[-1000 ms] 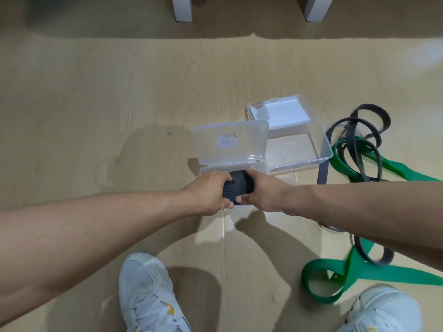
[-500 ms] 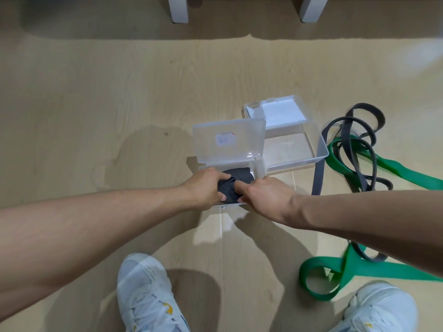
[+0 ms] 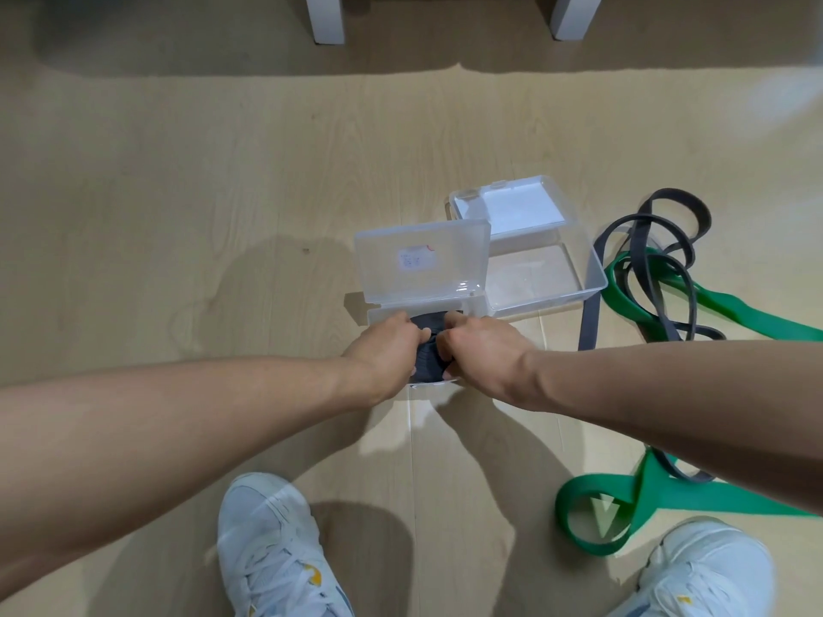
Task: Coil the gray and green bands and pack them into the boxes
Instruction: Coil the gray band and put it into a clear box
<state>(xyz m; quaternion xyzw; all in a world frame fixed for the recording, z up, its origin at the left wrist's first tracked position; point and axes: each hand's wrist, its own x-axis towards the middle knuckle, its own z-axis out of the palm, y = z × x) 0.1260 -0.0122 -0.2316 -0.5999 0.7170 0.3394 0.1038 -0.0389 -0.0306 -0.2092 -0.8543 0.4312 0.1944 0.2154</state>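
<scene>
Gray coil: a rolled gray band (image 3: 428, 358) is sitting inside the near clear box (image 3: 476, 307), squeezed between both hands.
Left fingers: the left hand (image 3: 383, 354) is curling its fingers over the left side of the gray coil and gripping it.
Right fingers: the right hand (image 3: 483, 354) is curling its fingers over the right side of the same coil, with the fingertips (image 3: 447, 371) digging into the rubber.
Arms: both bare forearms are reaching forward and converging over the near box.
Near box: its hinged lid (image 3: 423, 262) is standing open behind the hands, carrying a small label (image 3: 416, 258); the body of the box is mostly hidden under the hands.
Far box: a second clear box (image 3: 543, 278) is lying open just to the right of and behind the first, touching or nearly touching it, with white paper showing in its lid (image 3: 521, 207).
Loose bands: a dark gray band (image 3: 645, 256) is lying uncoiled on the wooden floor (image 3: 178, 193) right of the far box, tangling over a green band (image 3: 730, 311); more green band is looping near the right shoe (image 3: 717, 567).
Feet: the left shoe (image 3: 271, 545), white, is planted below the hands.
Background: two white furniture legs (image 3: 327, 17) are standing at the top edge.
</scene>
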